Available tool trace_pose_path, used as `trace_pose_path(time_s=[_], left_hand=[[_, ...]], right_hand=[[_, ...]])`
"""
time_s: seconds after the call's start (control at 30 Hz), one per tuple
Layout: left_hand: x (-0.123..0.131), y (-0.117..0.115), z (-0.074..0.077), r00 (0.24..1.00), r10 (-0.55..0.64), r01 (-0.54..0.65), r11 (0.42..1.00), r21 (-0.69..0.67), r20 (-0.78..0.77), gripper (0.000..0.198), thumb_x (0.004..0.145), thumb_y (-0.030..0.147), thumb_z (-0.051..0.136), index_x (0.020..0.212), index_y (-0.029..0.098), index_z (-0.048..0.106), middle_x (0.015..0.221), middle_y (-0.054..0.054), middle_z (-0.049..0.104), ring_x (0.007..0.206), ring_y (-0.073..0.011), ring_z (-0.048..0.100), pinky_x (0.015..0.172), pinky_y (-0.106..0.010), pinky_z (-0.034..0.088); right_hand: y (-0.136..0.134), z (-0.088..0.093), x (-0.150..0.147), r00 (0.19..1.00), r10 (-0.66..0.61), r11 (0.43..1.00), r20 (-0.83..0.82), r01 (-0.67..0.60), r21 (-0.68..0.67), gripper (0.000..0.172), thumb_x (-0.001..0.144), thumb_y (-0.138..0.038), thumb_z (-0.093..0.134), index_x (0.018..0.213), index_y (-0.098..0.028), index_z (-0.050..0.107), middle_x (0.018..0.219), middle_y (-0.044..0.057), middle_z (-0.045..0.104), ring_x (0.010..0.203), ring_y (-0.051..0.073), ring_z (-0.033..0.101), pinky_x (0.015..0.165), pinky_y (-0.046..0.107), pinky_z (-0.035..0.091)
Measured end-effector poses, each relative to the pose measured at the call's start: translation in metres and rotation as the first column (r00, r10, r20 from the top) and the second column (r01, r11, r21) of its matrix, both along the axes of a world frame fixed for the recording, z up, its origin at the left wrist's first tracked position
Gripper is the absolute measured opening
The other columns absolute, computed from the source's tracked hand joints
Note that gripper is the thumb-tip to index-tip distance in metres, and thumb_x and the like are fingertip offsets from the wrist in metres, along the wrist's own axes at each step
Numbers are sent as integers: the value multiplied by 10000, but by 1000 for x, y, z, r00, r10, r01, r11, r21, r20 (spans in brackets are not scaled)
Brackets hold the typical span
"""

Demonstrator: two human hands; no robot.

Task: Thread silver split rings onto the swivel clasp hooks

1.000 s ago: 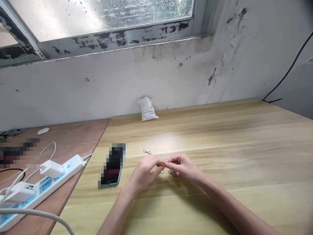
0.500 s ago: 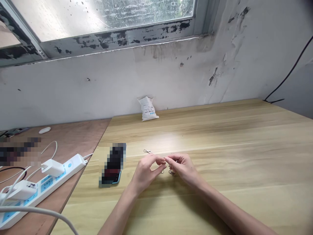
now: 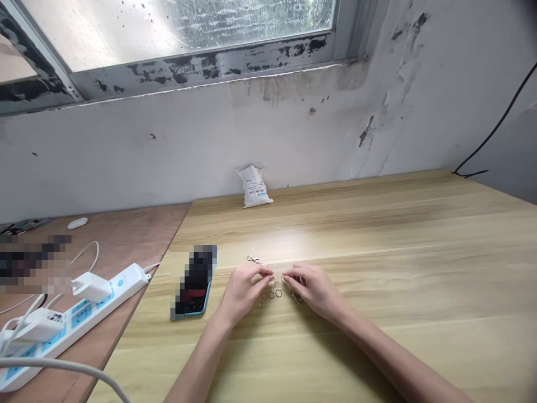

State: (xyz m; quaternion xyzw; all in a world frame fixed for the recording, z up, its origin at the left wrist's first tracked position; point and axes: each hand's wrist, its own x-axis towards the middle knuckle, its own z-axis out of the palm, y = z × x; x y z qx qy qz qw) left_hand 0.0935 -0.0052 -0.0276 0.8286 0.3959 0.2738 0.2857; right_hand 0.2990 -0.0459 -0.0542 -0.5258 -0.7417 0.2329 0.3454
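My left hand (image 3: 247,288) is closed, thumb and forefinger pinching a small metal ring (image 3: 276,279). Facing it a short way to the right, my right hand (image 3: 309,284) pinches another little ring (image 3: 282,279); whether the two rings are linked is too small to tell. Several loose metal rings (image 3: 271,295) lie on the table just below my left fingertips. Beyond that hand are small metal lobster clasps (image 3: 254,259), partly hidden by it. More metal pieces (image 3: 297,297) show beneath my right fingers, mostly covered.
A phone (image 3: 195,282) with a blurred screen lies left of my hands on the wooden table (image 3: 398,252). By the wall stands a white plastic packet (image 3: 254,187). The lower brown surface at left carries a power strip (image 3: 79,322) with plugged-in chargers and a cable (image 3: 71,365).
My fingertips have drawn slightly apart, the left hand shifting left and a little down. The loose rings below it now show, and a ring is visible in each pinch.
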Motion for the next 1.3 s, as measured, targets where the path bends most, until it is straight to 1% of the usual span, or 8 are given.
trace_pose_path(time_s=[0.13,0.4,0.53,0.63,0.7,0.87,1.07,1.3], left_hand=[[0,0,1,1000,6,-7,1000,-11,-15,106,867,218,617,856,199,720,829,-33,752,764,-183,687,742,-313,524],[-2,3,-4,996,54,-44,990,-131,75,150,873,278,615,880,196,741,845,-49,751,768,-183,685,700,-286,542],[-1,2,-3,990,30,-4,982,-191,136,151,868,267,611,902,194,739,884,-57,748,808,-185,689,700,-285,552],[2,0,-1,988,4,30,976,-217,157,166,871,267,607,943,193,737,905,-64,744,837,-187,689,728,-298,557],[4,-2,0,986,12,27,973,-228,166,173,869,272,613,958,187,734,906,-69,741,843,-190,689,728,-304,559],[6,-3,0,980,19,32,967,-253,200,151,862,287,635,865,173,734,856,-63,734,799,-179,687,712,-290,557],[8,-7,0,976,14,51,955,-291,217,163,873,316,631,892,180,720,855,-47,735,757,-162,686,663,-257,548],[11,-11,4,977,60,8,948,-320,203,150,853,317,643,854,181,706,829,-33,714,731,-145,674,577,-200,509]], right_hand=[[-1,-1,1,1000,4,1000,21,-3,-19,260,933,-280,499,943,-213,750,749,51,648,684,178,583,613,275,386],[0,-1,6,977,27,987,-211,-59,-148,358,925,-216,418,1130,-204,711,787,33,575,726,159,564,697,291,450],[1,-1,5,893,40,974,-448,-135,-182,355,927,-318,483,1230,-200,627,805,26,614,624,127,523,593,270,456],[0,1,3,793,2,937,-610,-215,-276,504,898,-426,578,1340,-198,501,827,37,678,559,113,524,523,258,469],[0,1,3,761,-17,922,-648,-239,-305,571,862,-456,638,1339,-181,487,796,45,702,541,113,540,529,268,488],[0,-4,2,793,-22,924,-609,-217,-316,525,834,-493,669,1235,-163,587,785,62,714,529,126,580,525,281,502],[-2,-1,-2,868,78,937,-490,-232,-262,278,886,-415,626,1033,-201,725,796,44,709,542,107,569,528,239,472],[-5,4,-3,924,85,976,-374,-152,-153,197,906,-340,597,883,-194,727,674,13,685,463,80,456,444,199,354]])
